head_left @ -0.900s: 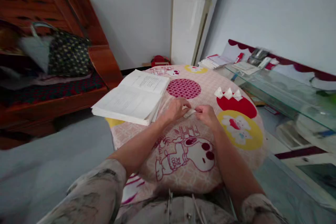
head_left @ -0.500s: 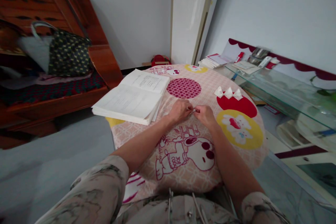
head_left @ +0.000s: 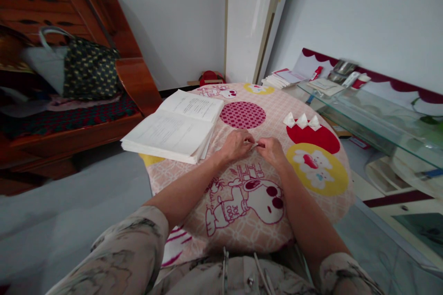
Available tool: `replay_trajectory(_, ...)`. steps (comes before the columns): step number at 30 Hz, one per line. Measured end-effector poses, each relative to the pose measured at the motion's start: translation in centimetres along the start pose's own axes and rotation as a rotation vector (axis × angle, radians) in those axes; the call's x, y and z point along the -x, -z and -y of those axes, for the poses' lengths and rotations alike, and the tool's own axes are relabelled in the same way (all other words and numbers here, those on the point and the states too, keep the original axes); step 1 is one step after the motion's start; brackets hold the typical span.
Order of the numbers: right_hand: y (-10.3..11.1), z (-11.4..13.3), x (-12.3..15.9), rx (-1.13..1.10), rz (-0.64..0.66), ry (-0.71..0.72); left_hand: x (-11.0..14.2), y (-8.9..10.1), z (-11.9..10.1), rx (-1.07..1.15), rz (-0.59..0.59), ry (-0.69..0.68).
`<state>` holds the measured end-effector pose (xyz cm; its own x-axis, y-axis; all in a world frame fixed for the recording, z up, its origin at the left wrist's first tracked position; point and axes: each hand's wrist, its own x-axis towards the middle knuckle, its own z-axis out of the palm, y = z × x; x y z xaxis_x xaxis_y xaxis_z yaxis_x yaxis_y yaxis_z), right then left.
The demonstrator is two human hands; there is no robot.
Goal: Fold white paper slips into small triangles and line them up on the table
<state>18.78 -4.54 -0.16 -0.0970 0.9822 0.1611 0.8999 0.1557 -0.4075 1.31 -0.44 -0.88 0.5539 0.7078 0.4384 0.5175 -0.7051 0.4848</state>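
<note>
White paper (head_left: 255,145), a small piece mostly hidden by fingers, sits between both hands near the middle of the round tabletop (head_left: 273,103); whether it touches the cloth I cannot tell. The left hand (head_left: 236,145) is curled nearly closed, its fingertips holding the paper's left end. The right hand (head_left: 271,150) pinches the other end between thumb and forefinger, its remaining fingers folded in. Just beyond the left forearm lies an open book (head_left: 178,122), its pages face up, at the tabletop's left edge. Farther off to the right, three folded pieces (head_left: 302,121) stand side by side in a row, partly over a red patch (head_left: 314,138) with a yellow one (head_left: 316,168) nearer.
</note>
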Motion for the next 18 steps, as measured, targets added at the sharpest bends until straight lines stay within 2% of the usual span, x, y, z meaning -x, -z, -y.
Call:
replay_trajectory(7,-0.09,-0.08,0.11,-0.052,-0.001,-0.005,0.02,-0.19,-0.06,0.003,0.057,-0.058)
replay_trajectory(18,0.13,-0.08,0.27,-0.058,0.004,0.008,0.17,0.4,-0.56,-0.12,0.115,-0.094)
